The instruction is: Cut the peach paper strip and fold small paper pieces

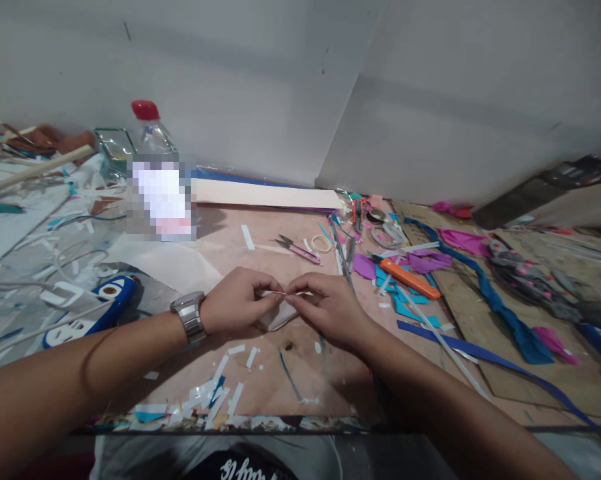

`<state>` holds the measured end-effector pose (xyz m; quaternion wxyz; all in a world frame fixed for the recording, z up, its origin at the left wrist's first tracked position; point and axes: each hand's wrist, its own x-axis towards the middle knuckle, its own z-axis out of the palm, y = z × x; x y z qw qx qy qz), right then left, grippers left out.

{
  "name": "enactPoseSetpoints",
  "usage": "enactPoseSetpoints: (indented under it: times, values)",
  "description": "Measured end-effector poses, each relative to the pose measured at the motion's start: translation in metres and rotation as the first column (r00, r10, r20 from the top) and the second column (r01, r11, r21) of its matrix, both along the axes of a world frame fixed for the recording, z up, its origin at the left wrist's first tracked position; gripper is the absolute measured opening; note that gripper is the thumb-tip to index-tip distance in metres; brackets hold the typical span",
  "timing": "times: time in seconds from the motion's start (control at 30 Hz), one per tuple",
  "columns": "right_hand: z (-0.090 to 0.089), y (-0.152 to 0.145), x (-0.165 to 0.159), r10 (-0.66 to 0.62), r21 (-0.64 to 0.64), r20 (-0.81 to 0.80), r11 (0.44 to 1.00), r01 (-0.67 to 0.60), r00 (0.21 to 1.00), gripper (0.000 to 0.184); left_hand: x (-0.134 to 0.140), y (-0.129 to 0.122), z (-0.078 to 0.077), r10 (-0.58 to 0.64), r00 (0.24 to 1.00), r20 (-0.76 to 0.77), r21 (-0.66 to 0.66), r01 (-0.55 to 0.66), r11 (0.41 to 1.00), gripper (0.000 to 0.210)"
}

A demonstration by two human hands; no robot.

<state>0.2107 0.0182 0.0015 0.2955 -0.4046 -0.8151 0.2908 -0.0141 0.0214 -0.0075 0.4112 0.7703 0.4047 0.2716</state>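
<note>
Left hand and right hand pinch the upper edge of a white paper piece between them, fingertips nearly meeting. Keep both pinches level and light to avoid creasing. From the paper piece: thread snips lie beyond; a utility knife, right; paper strips, near left; working room, nearward to the front edge of the counter.
</note>
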Motion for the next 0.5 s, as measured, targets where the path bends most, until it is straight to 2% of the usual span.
enactPoseSetpoints:
  times: [0.27,0.37,0.5]
  values:
    - [0.001,0.0,0.001,0.024,0.035,0.01,0.999,-0.025,1.0,0.011,-0.003,0.0,0.008,0.006,0.998,-0.056,-0.044,-0.009,0.999,0.026]
    - [0.0,0.0,0.002,0.026,0.046,0.001,0.999,-0.026,1.0,0.01,-0.007,0.003,0.015,-0.049,0.994,-0.099,-0.077,0.042,0.996,0.028]
    - [-0.001,0.0,0.002,0.037,0.041,-0.001,0.998,-0.037,0.999,0.011,-0.011,0.006,0.021,-0.113,0.99,-0.079,-0.15,0.1,0.984,0.032]
